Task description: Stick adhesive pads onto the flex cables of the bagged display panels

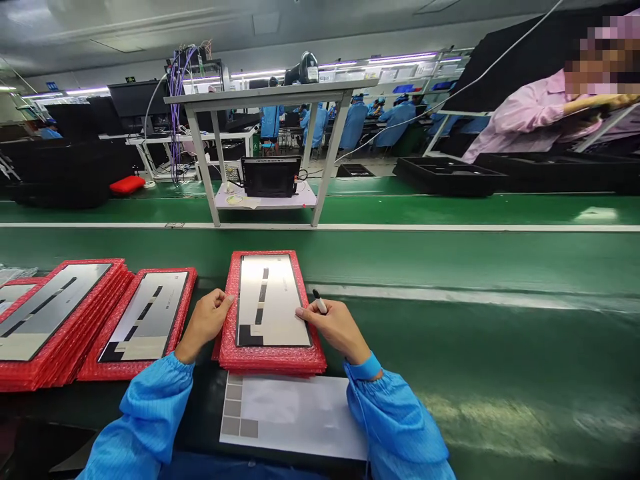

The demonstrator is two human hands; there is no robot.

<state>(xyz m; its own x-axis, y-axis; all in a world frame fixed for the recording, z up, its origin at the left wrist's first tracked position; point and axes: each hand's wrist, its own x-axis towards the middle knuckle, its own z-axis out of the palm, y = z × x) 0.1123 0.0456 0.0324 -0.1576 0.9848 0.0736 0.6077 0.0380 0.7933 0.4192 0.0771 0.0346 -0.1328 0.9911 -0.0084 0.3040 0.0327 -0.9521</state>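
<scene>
Head cam: display panel (267,300) w/ dark strips on its face lies flat in red bubble-wrap pack (273,360) on green tabletop (450,267), straight ahead of the person, long axis pointing fwd, away from them. Sits between both hands. L grip (204,323) curled at pack's left edge, touching the wrap; can't tell if clamped. R grip (336,328) at panel's right edge, fingers together, clamped on black marker (320,301), which angles up and away toward panel's far end. R is nearer the glass; L has the wrap rim between it and the panel. Nothing else in the way of either.

Around: wrapped panel (145,323) just left of L grip, thicker wrapped stack (50,313) beyond it. White sheet w/ grey squares (290,417) right below the pack, betw the blue sleeves (395,420). Across the belt: white shelf (265,99) w/ monitor (270,177) under it, barcode scanner (306,69) on top. Black trays (450,177) to the right, co-worker's pink sleeve (530,113) above them, blue-smocked workers (355,123) far back.
</scene>
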